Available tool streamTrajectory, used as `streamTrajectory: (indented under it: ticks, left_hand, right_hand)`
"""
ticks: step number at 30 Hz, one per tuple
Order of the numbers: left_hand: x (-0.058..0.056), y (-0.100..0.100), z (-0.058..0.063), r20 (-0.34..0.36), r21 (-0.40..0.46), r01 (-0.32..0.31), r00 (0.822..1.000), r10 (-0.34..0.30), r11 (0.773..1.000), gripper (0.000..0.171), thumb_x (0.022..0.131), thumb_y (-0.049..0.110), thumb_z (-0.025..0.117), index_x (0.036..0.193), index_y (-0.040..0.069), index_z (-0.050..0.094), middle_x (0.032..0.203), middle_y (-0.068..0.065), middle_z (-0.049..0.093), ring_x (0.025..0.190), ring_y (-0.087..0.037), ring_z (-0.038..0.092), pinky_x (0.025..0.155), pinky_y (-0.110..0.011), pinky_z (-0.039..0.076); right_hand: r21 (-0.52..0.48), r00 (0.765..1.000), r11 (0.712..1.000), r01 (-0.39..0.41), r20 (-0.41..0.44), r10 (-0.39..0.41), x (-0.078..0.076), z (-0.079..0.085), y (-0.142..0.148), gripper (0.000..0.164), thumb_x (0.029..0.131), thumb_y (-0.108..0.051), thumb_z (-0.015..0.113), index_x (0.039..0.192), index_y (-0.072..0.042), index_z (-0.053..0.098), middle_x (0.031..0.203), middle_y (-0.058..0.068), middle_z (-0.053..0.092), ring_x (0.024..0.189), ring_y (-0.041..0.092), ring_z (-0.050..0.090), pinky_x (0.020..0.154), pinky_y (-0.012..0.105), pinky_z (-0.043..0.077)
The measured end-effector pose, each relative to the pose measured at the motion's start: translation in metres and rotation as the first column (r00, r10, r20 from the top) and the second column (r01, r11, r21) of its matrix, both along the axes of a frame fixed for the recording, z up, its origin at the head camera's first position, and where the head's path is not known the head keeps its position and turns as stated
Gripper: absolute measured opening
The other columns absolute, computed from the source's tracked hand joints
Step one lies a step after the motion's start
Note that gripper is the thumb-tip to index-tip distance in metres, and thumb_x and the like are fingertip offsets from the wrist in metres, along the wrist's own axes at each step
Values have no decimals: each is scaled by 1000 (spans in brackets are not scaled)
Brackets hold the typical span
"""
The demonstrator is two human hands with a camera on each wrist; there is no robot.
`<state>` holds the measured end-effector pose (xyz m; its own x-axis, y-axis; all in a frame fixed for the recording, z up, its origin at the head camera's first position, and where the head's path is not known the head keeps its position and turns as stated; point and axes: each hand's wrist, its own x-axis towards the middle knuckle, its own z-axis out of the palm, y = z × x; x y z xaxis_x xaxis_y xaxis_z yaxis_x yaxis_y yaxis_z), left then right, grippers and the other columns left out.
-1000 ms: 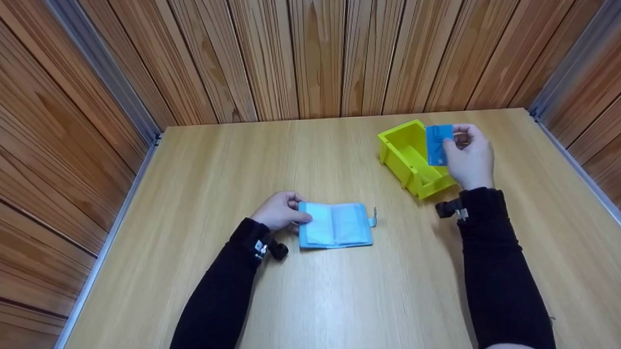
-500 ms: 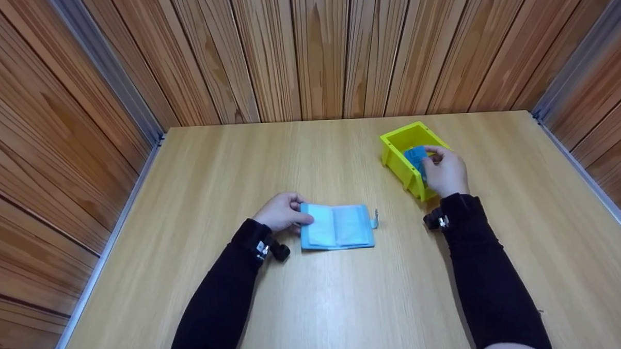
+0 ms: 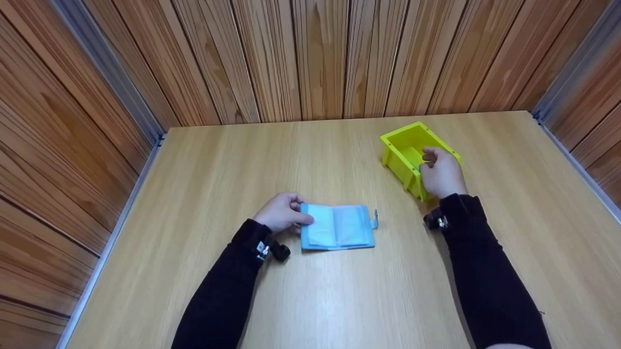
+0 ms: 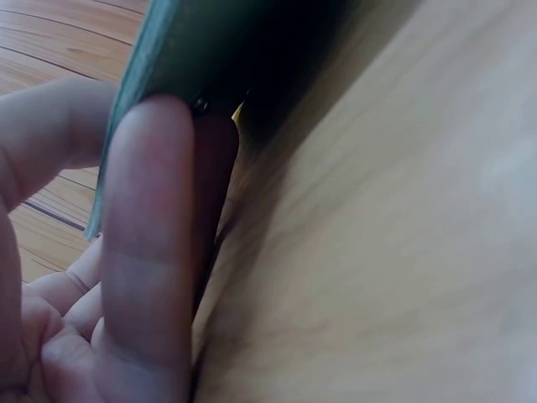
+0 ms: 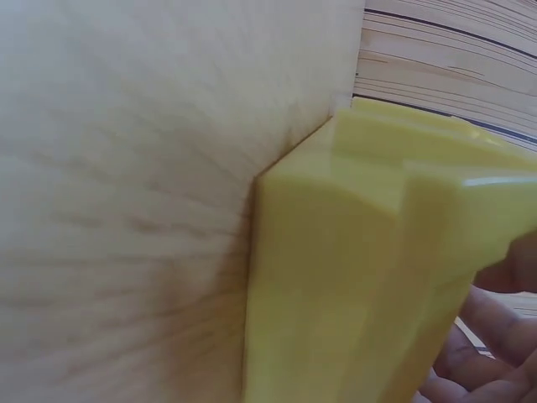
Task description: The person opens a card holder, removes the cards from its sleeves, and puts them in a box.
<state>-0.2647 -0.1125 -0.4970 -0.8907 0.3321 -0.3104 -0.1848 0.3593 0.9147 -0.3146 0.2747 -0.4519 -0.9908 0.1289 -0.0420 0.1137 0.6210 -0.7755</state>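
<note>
The right hand [image 3: 441, 174] dips into the yellow bin [image 3: 404, 153] at the far right of the worktop [image 3: 346, 297]; its fingers curl inside, and the hand's own back hides whether they hold anything, so the grip cannot be told. The right wrist view shows only the bin's outer wall [image 5: 352, 269]. The left hand [image 3: 281, 212] pinches the left edge of the open blue card holder [image 3: 338, 226], probably thumb on top. The left wrist view is blurred and dark.

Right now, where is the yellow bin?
In the head view the yellow bin sits far right on the wooden table, under the right hand, beyond the open card holder.
</note>
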Motion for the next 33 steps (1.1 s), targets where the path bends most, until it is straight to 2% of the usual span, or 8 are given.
streamTrajectory:
  ticks: [5, 11, 15, 19, 21, 25, 28, 33]
  left_hand:
    - [0, 1, 1, 5, 6, -3, 1000, 3, 1000, 41, 76, 11, 83, 111, 9, 61, 95, -6, 62, 76, -20, 66, 65, -33, 60]
    - [2, 2, 0, 3, 15, -13, 1000, 13, 1000, 38, 76, 10, 82, 109, 9, 62, 95, -6, 64, 75, -19, 66, 64, -33, 60]
    - [2, 2, 0, -2, 12, -14, 1000, 14, 1000, 38, 76, 10, 82, 108, 8, 62, 92, -4, 61, 73, -18, 66, 64, -33, 60]
    - [2, 2, 0, -8, 9, -12, 1000, 12, 1000, 38, 77, 11, 82, 108, 8, 61, 90, -3, 60, 72, -18, 66, 64, -33, 60]
    - [2, 1, 0, -4, 10, -14, 1000, 14, 1000, 38, 77, 11, 82, 108, 8, 61, 91, -3, 61, 73, -18, 66, 64, -33, 60]
    - [3, 0, -2, 14, 22, -25, 1000, 25, 999, 38, 76, 11, 83, 107, 9, 61, 92, -4, 60, 74, -19, 66, 65, -35, 60]
    - [3, 0, -1, 23, 28, -30, 999, 30, 999, 39, 76, 10, 83, 107, 9, 61, 91, -4, 57, 73, -19, 65, 66, -36, 60]
    - [2, 1, 1, 22, 19, -23, 1000, 23, 1000, 40, 75, 11, 84, 108, 9, 61, 93, -4, 56, 74, -20, 65, 67, -36, 60]
  right_hand:
    - [-11, 999, 1000, 19, -28, -19, 5, 12, 3, 50, 103, -25, 45, 149, -8, 37, 143, 15, 49, 131, 32, 46, 110, 49, 37]
    - [-34, 968, 999, -37, -248, 28, 32, 54, -11, 67, 95, -49, 58, 149, -15, 36, 144, 12, 48, 136, 28, 42, 114, 46, 35]
    - [12, 889, 984, -180, -425, 168, 54, 76, -37, 69, 90, -44, 69, 147, -18, 40, 141, 9, 51, 133, 25, 44, 111, 47, 37]
    - [127, 786, 931, -341, -505, 357, 67, 75, -64, 72, 84, -40, 77, 144, -15, 45, 134, 7, 55, 124, 23, 50, 104, 45, 43]
    - [203, 774, 893, -401, -447, 449, 68, 65, -77, 75, 82, -43, 78, 143, -13, 46, 134, 8, 55, 123, 24, 51, 103, 46, 44]
    - [307, 799, 805, -508, -180, 573, 68, 37, -95, 84, 77, -50, 80, 144, -15, 45, 139, 10, 52, 127, 27, 50, 106, 50, 43]
    - [361, 801, 746, -560, 5, 599, 69, 20, -103, 90, 71, -52, 84, 144, -15, 47, 142, 9, 51, 128, 31, 51, 106, 52, 42]
    - [446, 782, 665, -599, 149, 605, 67, 4, -108, 97, 62, -52, 89, 140, -8, 52, 132, 11, 57, 117, 26, 56, 103, 47, 46]
